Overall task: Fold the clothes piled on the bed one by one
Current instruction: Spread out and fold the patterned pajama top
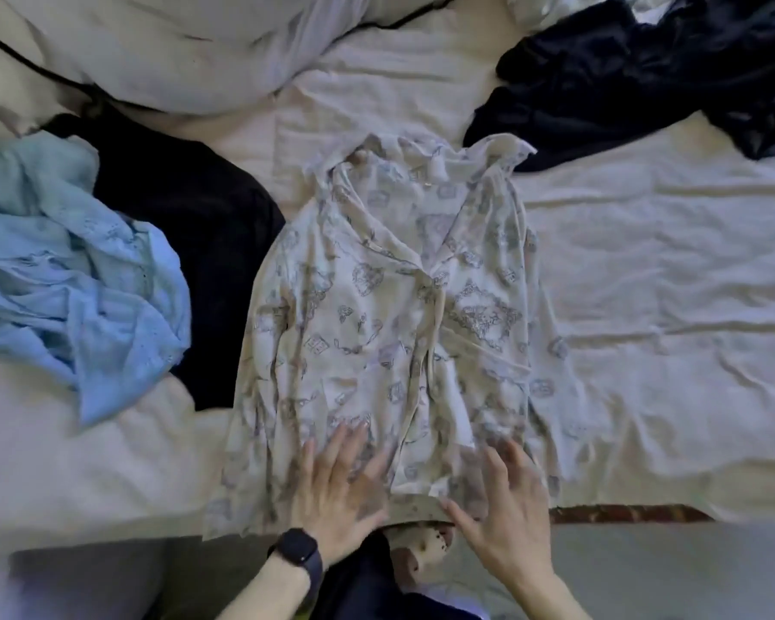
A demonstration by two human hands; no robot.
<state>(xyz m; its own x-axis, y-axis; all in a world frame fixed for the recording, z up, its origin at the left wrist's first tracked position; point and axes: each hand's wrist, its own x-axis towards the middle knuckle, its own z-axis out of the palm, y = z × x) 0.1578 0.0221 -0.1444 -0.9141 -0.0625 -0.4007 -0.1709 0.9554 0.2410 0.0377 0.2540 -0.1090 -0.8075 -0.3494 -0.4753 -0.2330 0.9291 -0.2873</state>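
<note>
Clothes lie spread over a bed (667,284) covered with a wrinkled white sheet, seen from above by the person standing at its near edge. Four garments are visible. A cream patterned shirt (385,306) with a collar lies flat and face up in the middle, collar away from the person and hem at the near edge of the bed. To its left, a black garment (207,226) touches the shirt's side, and a crumpled light blue garment (72,270) lies partly on top of the black one. A dark navy garment (645,69) is heaped at the far right, just beyond the shirt's collar. One pale pillow (175,47) sits at the far left.

Both hands rest on the shirt's lower part, near the hem. The left hand (341,485) (a dark watch (296,557) on its wrist) lies palm down with fingers straight and spread. The right hand (506,503) lies the same way just beside it, fingers splayed, holding nothing. Both hands are slightly blurred.
</note>
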